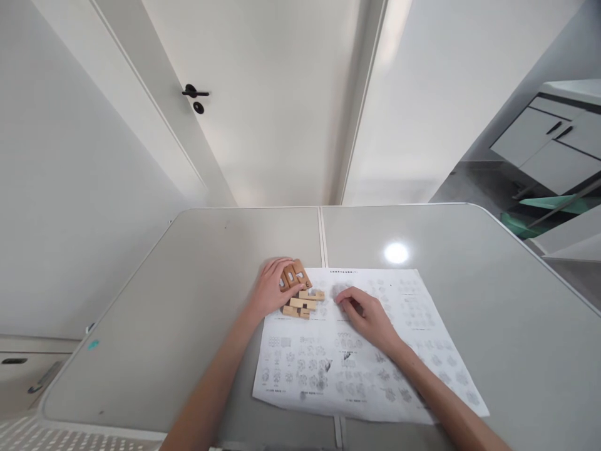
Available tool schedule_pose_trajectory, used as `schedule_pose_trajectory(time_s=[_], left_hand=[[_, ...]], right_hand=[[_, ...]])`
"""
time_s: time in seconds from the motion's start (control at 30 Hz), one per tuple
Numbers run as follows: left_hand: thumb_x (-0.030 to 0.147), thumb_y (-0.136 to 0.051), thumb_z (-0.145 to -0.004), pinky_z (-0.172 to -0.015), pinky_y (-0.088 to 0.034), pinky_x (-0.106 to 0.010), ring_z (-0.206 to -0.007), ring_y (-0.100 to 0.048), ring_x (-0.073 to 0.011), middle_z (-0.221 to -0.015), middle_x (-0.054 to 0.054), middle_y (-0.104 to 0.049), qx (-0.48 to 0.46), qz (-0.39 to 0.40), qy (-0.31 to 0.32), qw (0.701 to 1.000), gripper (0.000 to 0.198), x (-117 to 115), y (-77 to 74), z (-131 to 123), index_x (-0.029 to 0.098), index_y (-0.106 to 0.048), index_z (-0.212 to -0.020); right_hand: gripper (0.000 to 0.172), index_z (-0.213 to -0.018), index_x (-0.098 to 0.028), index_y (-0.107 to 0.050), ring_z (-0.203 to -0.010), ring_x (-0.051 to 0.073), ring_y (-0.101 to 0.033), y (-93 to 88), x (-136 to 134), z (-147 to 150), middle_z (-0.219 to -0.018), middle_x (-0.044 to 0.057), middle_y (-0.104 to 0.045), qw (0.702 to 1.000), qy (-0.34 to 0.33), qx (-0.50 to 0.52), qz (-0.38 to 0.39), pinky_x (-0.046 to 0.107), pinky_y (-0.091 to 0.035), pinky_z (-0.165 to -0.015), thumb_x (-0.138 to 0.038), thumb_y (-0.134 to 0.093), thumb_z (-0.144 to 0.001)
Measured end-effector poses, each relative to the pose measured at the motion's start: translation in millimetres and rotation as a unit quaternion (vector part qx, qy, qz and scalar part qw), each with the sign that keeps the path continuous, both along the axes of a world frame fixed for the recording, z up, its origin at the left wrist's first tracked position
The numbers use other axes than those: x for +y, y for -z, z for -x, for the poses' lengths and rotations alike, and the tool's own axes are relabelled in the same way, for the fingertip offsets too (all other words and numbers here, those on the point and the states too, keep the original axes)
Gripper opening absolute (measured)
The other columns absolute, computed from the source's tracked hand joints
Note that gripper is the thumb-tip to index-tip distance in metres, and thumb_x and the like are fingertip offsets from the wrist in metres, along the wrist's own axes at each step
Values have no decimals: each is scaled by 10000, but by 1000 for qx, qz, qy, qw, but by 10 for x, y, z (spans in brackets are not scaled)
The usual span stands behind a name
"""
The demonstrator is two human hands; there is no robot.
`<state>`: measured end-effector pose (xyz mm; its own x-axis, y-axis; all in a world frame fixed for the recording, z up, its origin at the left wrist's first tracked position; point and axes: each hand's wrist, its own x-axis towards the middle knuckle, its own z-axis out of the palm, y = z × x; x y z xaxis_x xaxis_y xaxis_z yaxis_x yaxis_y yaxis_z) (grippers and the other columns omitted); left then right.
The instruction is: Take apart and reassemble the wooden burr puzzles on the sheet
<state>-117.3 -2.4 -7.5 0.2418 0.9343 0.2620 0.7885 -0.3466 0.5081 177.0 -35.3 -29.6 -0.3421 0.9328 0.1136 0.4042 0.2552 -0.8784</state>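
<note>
"Two bare hands are in view. State the left one first."

"Left hand (275, 289): positioned over the brown wooden pieces (301, 273), fingers bent across their far side, thumb along their near side. Grip: spread around the pieces; whether it clamps them cannot be determined."

"Location of the remaining pieces?"

"Pale wooden pieces (303, 304): stacked close together, just nearer than the brown group, on the far-left part of the printed sheet (300, 329). The brown pieces stand side by side, notches visible, at the far-left corner of that sheet."

"And the right hand?"

"Right hand (364, 312): over the sheet, to the right of the pale pieces and apart from them. Grip: fingers curled, thumb and forefinger drawn together toward the left. Whether anything sits between the tips cannot be told."

"Describe the support."

"Sheet: flat on the grey worktop (164, 338), across the seam (322, 238). Its small printed figures are too fine to read."

"Surroundings?"

"Far side: white door (267, 100) with black handle (195, 93). Far right: white cabinet (539, 134)."
</note>
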Motion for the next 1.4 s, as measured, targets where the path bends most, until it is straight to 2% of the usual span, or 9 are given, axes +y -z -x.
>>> schedule_pose_trajectory(time_s=[0.13, 0.23, 0.4, 0.57, 0.67, 0.8, 1.0, 1.2, 1.4], left_hand=[[471, -795, -873, -1157, -414, -525, -1356, -543, -329, -1402, -83, -635, -2, 15, 17, 1000, 554, 37, -41, -77, 298, -552, -1341], [500, -850, -809, -1163, -405, -525, -1349, -547, -336, -1402, -86, -631, 15, 16, 28, 999, 633, 53, -53, -125, 294, -556, -1331], [545, -865, -773, -1172, -381, -534, -1358, -532, -352, -1434, -91, -606, 42, -3, 3, 999, 732, 36, -23, -146, 304, -538, -1382], [538, -824, -829, -1145, -384, -536, -1315, -547, -352, -1404, -76, -642, 72, -36, -40, 996, 638, -29, 2, -117, 311, -567, -1366], [560, -805, -841, -1122, -404, -538, -1286, -554, -358, -1399, -82, -650, 82, -47, -53, 994, 644, -50, -5, -81, 314, -562, -1385], [584, -816, -815, -1087, -441, -538, -1238, -572, -370, -1353, -103, -672, 102, -44, -51, 993, 694, -36, -14, -28, 300, -548, -1389], [552, -822, -812, -1099, -455, -534, -1204, -605, -365, -1297, -115, -693, 106, -74, -48, 990, 620, -35, -39, 4, 281, -592, -1320], [487, -809, -831, -1086, -494, -527, -1216, -592, -355, -1361, -103, -675, 90, -87, -44, 991, 562, -84, -112, -3, 285, -605, -1314], [479, -806, -836, -1053, -536, -512, -1243, -577, -358, -1379, -102, -674, 92, -103, -35, 990, 580, -81, -92, 38, 286, -595, -1340]], right_hand=[[230, -989, -255, -687, -650, 185, -565, -17, 2, 6, -808, 26, -683, 1000, 2, -4, -9, 292, -442, -596, -315, -469, -1029], [236, -984, -256, -690, -631, 182, -555, -22, 2, 6, -804, 26, -686, 1000, 3, -5, -17, 293, -439, -587, -311, -464, -1025], [246, -993, -254, -684, -625, 181, -549, -4, 2, 3, -823, 29, -693, 1000, -1, 1, -20, 294, -434, -583, -305, -446, -1029], [240, -1003, -257, -675, -620, 179, -528, -9, -6, -7, -843, 30, -693, 1000, -7, 5, -20, 300, -427, -592, -309, -444, -1039], [249, -1005, -258, -663, -609, 179, -516, -30, -11, -15, -859, 38, -693, 1000, -20, 7, -16, 305, -423, -583, -319, -426, -1049], [259, -998, -255, -656, -599, 180, -508, -59, -8, -23, -863, 45, -688, 999, -40, 6, -16, 304, -417, -563, -325, -413, -1053], [234, -992, -259, -657, -611, 183, -509, -80, -11, -29, -856, 38, -681, 999, -47, 12, -21, 297, -406, -564, -300, -433, -1047], [238, -989, -258, -662, -618, 184, -515, -100, -10, -40, -869, 43, -683, 999, -47, 21, -13, 296, -401, -570, -315, -439, -1049], [230, -983, -258, -656, -640, 186, -530, -112, -4, -42, -857, 38, -671, 998, -49, 23, -14, 291, -410, -574, -306, -441, -1046]])
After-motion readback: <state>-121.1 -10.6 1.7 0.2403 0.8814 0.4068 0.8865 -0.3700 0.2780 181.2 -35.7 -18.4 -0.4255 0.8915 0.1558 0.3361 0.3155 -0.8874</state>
